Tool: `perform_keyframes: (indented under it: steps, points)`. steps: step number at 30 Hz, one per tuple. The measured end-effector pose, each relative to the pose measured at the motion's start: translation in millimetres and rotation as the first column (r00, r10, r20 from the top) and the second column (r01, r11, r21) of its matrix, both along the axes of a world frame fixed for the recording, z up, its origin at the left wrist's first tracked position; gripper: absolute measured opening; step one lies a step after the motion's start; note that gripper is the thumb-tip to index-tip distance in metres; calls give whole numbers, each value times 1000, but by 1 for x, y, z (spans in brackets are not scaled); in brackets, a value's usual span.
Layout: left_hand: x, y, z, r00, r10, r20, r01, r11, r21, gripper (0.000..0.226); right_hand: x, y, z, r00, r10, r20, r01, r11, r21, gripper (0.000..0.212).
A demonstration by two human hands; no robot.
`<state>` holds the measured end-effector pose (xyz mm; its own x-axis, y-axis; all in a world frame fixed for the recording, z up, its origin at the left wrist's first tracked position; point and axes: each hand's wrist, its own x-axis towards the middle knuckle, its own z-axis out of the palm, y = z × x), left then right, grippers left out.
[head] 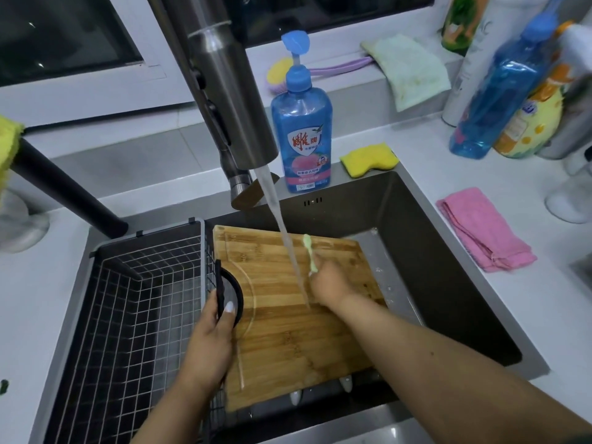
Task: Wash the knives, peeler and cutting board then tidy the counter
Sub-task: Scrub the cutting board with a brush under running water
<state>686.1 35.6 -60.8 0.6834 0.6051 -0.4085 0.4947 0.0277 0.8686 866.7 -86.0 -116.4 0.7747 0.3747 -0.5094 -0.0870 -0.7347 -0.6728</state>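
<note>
Cutting board [288,315] in sink, left hand [211,334] gripping its edge, right hand [326,285] clutching green-handled utensil [310,253] above it

Single head-worn view, wide angle, looking forward and steeply down into the sink [448,283] from close above. Both forearms enter from the bottom edge, reaching away from the camera toward the board [288,331] at frame centre. Tap [230,100] rises near the lens at upper centre, large and close. Top edge catches the window [64,36] and sill; table [528,315] runs along the right and left sides, bent by lens distortion. Basket [128,315] fills lower left. No second view to overlap.
</note>
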Motion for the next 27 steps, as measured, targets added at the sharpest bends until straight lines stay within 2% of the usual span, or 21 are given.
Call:
perform_keyframes:
  steps: [2,3,7,11,12,16,17,20,22,23,25,27]
  points:
    - [1,-1,2,1000,3,12,-2,1000,-13,43,-9,-1,1,998,55,-30,-52,991,120,43]
    - [2,-2,2,1000,10,18,-9,1000,-26,41,-5,-4,0,999,34,-28,-31,992,125,43]
    - [1,-1,2,1000,21,22,-21,999,-33,38,14,-21,-8,999,-38,-26,36,998,-49,47]
    - [2,-1,2,999,32,23,-31,999,-42,39,-1,-11,6,986,78,-147,-53,985,162,47]
    - [2,-2,3,999,30,28,-28,999,-46,39,0,-11,5,986,83,-145,-58,985,165,47]
    - [3,-4,6,999,32,36,-30,998,-54,35,17,-29,-10,995,-50,-91,44,997,-58,48]
    - [2,-5,7,999,31,31,-30,998,-52,35,15,-30,-10,993,-60,-106,54,997,-62,49]
    - [1,-3,4,1000,24,18,-23,999,-46,44,-4,-18,4,987,49,-151,-32,993,117,45]
    - [-1,-2,2,1000,19,15,-18,999,-47,47,-9,-13,6,984,112,-136,-89,983,163,46]
    - [0,-2,2,1000,23,16,-22,998,-52,45,-3,-14,3,990,77,-118,-60,989,137,46]
    - [1,-5,6,999,24,36,-22,998,-55,37,7,-22,-3,998,0,-63,-2,999,-33,48]
    - [2,-7,9,998,17,61,-14,998,-54,32,3,-27,-6,1000,5,-2,-6,984,-179,48]
